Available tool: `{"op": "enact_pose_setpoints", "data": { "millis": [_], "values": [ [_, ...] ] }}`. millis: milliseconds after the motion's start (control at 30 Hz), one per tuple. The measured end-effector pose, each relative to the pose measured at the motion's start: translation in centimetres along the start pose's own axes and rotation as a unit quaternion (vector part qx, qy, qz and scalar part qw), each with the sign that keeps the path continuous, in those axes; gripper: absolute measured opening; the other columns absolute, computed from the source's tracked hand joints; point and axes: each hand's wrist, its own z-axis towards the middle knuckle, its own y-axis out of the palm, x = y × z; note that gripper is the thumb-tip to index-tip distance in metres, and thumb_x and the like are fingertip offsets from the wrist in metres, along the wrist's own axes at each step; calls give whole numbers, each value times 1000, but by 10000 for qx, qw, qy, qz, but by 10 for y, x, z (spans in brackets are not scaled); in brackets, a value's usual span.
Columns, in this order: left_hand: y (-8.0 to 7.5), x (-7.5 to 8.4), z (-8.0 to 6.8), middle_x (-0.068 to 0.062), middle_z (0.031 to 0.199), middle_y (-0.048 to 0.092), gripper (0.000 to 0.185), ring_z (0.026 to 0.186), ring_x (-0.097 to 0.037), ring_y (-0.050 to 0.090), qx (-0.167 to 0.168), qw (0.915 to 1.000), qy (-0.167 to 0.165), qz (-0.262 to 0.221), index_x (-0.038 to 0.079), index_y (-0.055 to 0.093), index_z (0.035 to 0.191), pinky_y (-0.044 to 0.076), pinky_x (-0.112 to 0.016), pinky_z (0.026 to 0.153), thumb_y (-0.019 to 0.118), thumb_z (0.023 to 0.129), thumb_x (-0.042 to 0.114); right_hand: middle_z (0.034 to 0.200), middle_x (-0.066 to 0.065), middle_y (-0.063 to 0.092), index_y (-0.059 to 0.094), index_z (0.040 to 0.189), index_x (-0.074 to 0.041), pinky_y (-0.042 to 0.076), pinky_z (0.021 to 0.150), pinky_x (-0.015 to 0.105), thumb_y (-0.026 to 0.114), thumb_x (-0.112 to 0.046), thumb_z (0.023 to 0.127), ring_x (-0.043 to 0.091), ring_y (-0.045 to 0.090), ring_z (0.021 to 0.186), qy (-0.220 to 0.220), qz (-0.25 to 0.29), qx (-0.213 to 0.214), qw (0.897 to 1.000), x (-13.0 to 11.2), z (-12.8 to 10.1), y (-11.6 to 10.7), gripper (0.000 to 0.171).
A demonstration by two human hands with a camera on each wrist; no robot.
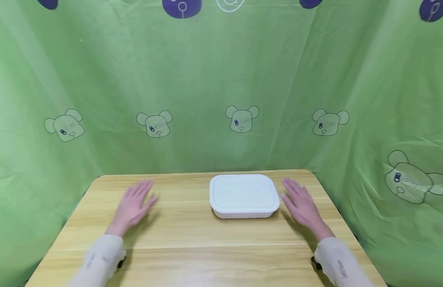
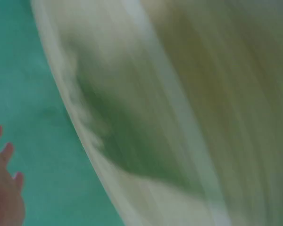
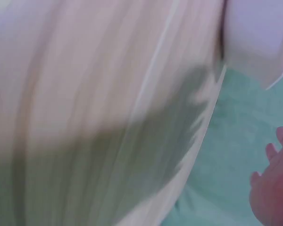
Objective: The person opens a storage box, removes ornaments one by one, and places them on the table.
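Observation:
A white rectangular lidded container (image 1: 244, 194) with rounded corners sits toward the back of the wooden table, right of the middle. Close by its right side is my right hand (image 1: 301, 203), fingers extended and holding nothing; a narrow gap seems to separate the two. My left hand (image 1: 131, 207) is over the left part of the table, well away from the container, its fingers spread and empty. In the right wrist view the container (image 3: 257, 37) shows at the upper right, and part of the hand (image 3: 276, 188) at the lower right. The left wrist view catches only some fingers of the left hand (image 2: 4, 188).
The light wood table (image 1: 193, 255) has rounded far corners. A green cloth (image 1: 193, 87) printed with bear heads hangs behind it and along both sides. Both hands cast shadows on the tabletop.

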Motion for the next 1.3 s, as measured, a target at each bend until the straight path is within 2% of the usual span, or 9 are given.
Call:
{"op": "enact_pose_setpoints", "data": {
  "millis": [133, 267, 400, 533, 633, 767, 867, 1033, 1300],
  "values": [
    [24, 50, 28, -8, 170, 26, 69, 156, -38, 28, -150, 9965, 120, -818, 14, 24, 165, 17, -64, 127, 44, 109, 47, 171, 17, 20, 20, 165, -11, 11, 126, 67, 32, -43, 113, 46, 19, 156, 268, 716, -156, 9969, -12, 6, 3, 63],
    [40, 94, 46, -6, 170, 26, 66, 156, -36, 29, -469, 9859, 86, -1606, 16, 23, 165, 19, -63, 127, 44, 110, 45, 170, 19, 22, 22, 165, -9, 16, 123, 70, 33, -42, 113, 49, 21, 154, 403, 1164, -270, 9920, -21, 11, 7, 62],
    [53, 125, 56, -5, 170, 26, 67, 156, -37, 29, -870, 9692, -155, -2300, 24, 18, 166, 18, -61, 128, 40, 109, 52, 171, 19, 20, 21, 165, -8, 15, 124, 71, 31, -42, 114, 49, 19, 155, 434, 1353, -473, 9887, -24, 12, 14, 62],
    [61, 147, 60, -4, 170, 27, 68, 156, -39, 27, -1170, 9535, -293, -2762, 30, 16, 166, 18, -62, 128, 39, 108, 57, 171, 19, 21, 22, 165, -7, 16, 124, 70, 31, -43, 113, 48, 20, 155, 359, 1359, -575, 9884, -27, 13, 20, 63],
    [64, 157, 62, -3, 170, 27, 68, 156, -39, 26, -1200, 9471, -256, -2967, 28, 19, 166, 18, -64, 127, 41, 108, 55, 170, 20, 22, 24, 164, -5, 17, 125, 68, 35, -42, 113, 47, 21, 155, 280, 1289, -553, 9897, -30, 15, 23, 64],
    [67, 164, 64, -4, 171, 25, 68, 157, -39, 25, -1160, 9427, -168, -3125, 24, 21, 166, 18, -63, 128, 44, 108, 52, 171, 20, 19, 21, 164, -5, 17, 125, 67, 40, -41, 112, 47, 18, 156, 369, 1247, -556, 9899, -31, 18, 26, 67],
    [70, 166, 65, -6, 171, 24, 70, 157, -40, 24, -1153, 9395, -181, -3219, 21, 20, 166, 17, -61, 128, 45, 108, 51, 172, 21, 15, 17, 165, -5, 16, 126, 66, 42, -42, 111, 48, 17, 156, 506, 1234, -592, 9893, -30, 19, 27, 71],
    [76, 165, 63, -8, 172, 22, 73, 158, -39, 23, -1128, 9390, -231, -3241, 19, 19, 166, 17, -59, 129, 47, 107, 53, 171, 24, 14, 14, 165, -3, 15, 127, 65, 45, -44, 110, 49, 16, 156, 624, 1370, -629, 9866, -29, 21, 29, 76],
    [83, 166, 64, -9, 173, 17, 79, 158, -37, 21, -1098, 9350, -68, -3370, 14, 17, 166, 17, -54, 130, 50, 106, 53, 170, 27, 14, 14, 164, 0, 14, 127, 65, 49, -45, 109, 50, 14, 156, 789, 1590, -633, 9821, -32, 25, 29, 80]
  ]
}}
